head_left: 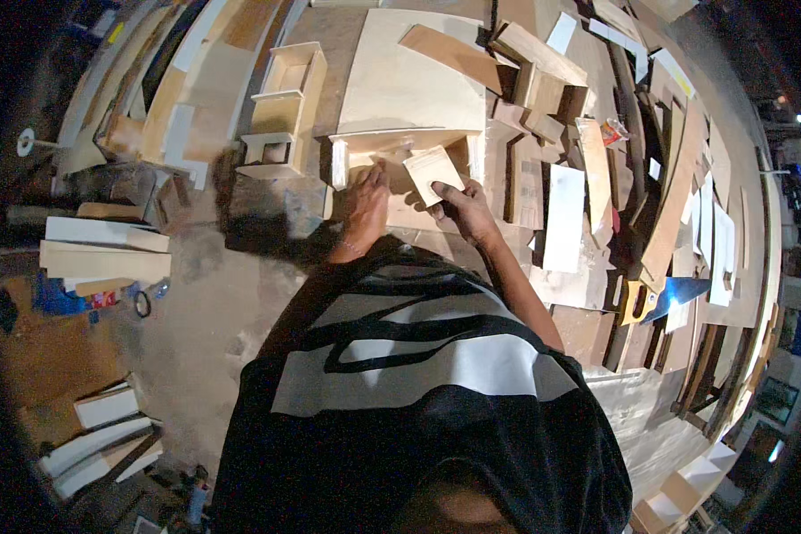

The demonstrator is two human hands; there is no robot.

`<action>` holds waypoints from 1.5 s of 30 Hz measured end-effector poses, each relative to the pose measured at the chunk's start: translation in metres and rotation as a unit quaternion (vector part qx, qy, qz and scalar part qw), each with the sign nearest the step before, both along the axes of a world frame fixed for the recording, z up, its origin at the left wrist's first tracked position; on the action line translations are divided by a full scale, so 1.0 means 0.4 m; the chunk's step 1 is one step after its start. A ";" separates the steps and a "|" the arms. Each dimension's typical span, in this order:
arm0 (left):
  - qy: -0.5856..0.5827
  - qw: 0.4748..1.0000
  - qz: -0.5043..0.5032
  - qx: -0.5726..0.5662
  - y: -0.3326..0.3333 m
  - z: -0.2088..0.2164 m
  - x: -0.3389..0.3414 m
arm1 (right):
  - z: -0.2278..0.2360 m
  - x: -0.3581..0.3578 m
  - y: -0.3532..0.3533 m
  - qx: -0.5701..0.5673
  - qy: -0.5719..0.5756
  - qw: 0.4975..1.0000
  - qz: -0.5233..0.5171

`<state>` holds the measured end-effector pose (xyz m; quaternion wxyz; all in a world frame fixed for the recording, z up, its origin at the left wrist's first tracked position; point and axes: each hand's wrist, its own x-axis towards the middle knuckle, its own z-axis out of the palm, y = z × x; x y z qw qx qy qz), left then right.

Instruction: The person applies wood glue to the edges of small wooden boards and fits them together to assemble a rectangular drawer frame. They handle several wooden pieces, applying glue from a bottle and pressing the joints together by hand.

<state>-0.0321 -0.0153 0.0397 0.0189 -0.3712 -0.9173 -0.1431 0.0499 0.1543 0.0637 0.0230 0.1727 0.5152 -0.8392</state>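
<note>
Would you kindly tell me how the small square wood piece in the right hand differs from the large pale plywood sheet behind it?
The small square pale wood piece is far smaller than the large pale plywood sheet. The small piece is pinched in the right hand and raised, while the sheet lies flat with other boards resting on it. The left hand rests on the wooden assembly beneath, touching neither. Both are light, unfinished wood.
</note>
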 end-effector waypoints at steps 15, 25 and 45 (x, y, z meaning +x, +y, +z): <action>-0.039 0.989 -0.054 0.131 0.104 0.068 0.148 | -0.026 0.136 0.082 -0.037 0.020 0.999 -0.028; -0.223 0.957 -0.090 0.160 0.291 0.122 0.255 | -0.040 0.241 0.268 0.112 0.004 0.959 -0.261; -0.225 0.934 0.027 0.277 0.438 -0.044 0.244 | -0.035 0.195 0.355 0.464 -0.029 0.866 -0.184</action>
